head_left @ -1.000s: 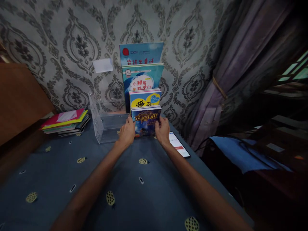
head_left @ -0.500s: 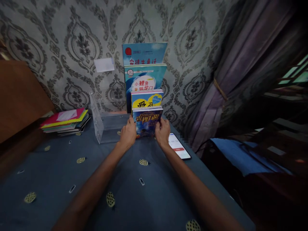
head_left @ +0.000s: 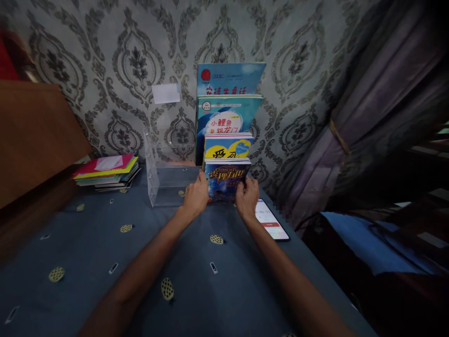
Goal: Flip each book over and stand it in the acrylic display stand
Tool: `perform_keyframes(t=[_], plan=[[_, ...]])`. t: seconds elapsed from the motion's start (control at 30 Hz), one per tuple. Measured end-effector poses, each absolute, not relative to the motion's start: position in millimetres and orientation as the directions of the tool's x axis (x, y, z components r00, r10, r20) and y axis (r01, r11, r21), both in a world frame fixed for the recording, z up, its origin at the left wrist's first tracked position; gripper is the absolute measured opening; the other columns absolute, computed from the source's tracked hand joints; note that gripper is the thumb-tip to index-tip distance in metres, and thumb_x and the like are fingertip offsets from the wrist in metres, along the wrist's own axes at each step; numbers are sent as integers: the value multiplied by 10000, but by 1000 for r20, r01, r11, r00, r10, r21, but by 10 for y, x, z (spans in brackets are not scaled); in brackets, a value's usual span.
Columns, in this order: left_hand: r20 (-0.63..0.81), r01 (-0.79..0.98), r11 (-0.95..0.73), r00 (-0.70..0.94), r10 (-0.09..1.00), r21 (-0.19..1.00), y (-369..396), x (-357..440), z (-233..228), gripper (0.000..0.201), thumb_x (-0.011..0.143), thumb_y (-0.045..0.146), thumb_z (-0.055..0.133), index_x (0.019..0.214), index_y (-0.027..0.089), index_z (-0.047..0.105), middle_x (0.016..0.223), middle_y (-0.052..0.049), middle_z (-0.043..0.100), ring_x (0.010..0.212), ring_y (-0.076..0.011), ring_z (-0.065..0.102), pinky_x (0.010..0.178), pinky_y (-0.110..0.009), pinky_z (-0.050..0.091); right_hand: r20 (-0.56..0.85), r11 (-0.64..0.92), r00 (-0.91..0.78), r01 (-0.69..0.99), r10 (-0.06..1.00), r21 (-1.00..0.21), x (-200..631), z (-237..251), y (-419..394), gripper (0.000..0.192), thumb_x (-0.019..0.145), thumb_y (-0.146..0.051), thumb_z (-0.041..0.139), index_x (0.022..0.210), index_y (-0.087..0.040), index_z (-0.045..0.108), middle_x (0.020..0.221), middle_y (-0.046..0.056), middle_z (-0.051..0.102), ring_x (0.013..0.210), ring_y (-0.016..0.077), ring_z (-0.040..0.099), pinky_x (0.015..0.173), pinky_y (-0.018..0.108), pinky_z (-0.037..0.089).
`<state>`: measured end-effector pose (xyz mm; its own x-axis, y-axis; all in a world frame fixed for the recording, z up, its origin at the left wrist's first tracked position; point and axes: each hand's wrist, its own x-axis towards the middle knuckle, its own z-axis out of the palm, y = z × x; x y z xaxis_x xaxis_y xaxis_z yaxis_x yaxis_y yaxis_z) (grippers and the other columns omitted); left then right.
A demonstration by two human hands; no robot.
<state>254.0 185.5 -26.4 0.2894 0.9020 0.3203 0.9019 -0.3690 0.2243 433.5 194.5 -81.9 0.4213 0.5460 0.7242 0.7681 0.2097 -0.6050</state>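
A dark blue book (head_left: 225,180) stands upright at the front of a clear acrylic rack (head_left: 154,180). My left hand (head_left: 195,199) grips its left edge and my right hand (head_left: 247,196) grips its right edge. Behind it, stepped higher, stand a yellow and blue book (head_left: 228,146), a teal book with a white fish picture (head_left: 224,117) and a light blue book (head_left: 229,78) against the wall.
A phone (head_left: 271,220) with a lit screen lies just right of my right hand. A stack of flat colourful books (head_left: 107,169) lies at the far left. The table has a blue dotted cloth (head_left: 105,262). A curtain (head_left: 351,121) hangs on the right.
The view has shifted left, so everything sits further right in the frame. Both hands stay on the front book's edges, which has hardly moved in the rack.
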Motion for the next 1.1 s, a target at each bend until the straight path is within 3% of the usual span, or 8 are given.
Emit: perform_keyframes(t=[0.43, 0.63, 0.8, 0.9, 1.1], plan=[[310, 890, -394, 317, 896, 229, 1866, 2483, -215, 458, 1004, 188, 471, 1426, 100, 316, 1294, -208, 639, 1051, -311, 706, 854, -378, 537, 734, 219, 405, 776, 545, -591, 4330, -835, 1937, 318, 855, -225, 405, 1056, -172, 644, 859, 75, 513, 879, 282, 519, 830, 467, 475], [300, 881, -408, 333, 894, 238, 1877, 2437, -194, 343, 1054, 267, 356, 1364, 121, 374, 1186, -194, 689, 1047, -305, 711, 862, -387, 530, 720, 237, 394, 761, 571, -604, 4361, -840, 1951, 299, 878, -285, 423, 1048, -164, 637, 911, 92, 530, 887, 276, 533, 828, 472, 489], [330, 879, -416, 331, 884, 234, 1885, 2423, -196, 505, 1067, 314, 303, 1520, 126, 183, 1080, -172, 726, 1008, -316, 725, 857, -404, 526, 742, 269, 400, 753, 538, -601, 4351, -829, 1980, 359, 890, -289, 424, 1187, -176, 591, 1016, 116, 567, 970, 283, 547, 895, 499, 481], [329, 871, -437, 354, 875, 224, 1881, 2424, -195, 645, 1047, 307, 392, 1568, 130, 56, 1166, -200, 701, 1029, -312, 721, 871, -398, 521, 743, 282, 391, 749, 543, -600, 4359, -827, 1991, 363, 892, -286, 414, 1195, -176, 581, 1032, 123, 573, 981, 284, 550, 877, 488, 491], [297, 865, -447, 375, 878, 227, 1864, 2437, -187, 812, 962, 223, 547, 1580, 98, 36, 1265, -242, 649, 1066, -323, 704, 903, -401, 513, 754, 283, 377, 762, 537, -583, 4369, -848, 2000, 339, 901, -291, 415, 1180, -190, 580, 1016, 112, 567, 961, 278, 547, 849, 469, 494]])
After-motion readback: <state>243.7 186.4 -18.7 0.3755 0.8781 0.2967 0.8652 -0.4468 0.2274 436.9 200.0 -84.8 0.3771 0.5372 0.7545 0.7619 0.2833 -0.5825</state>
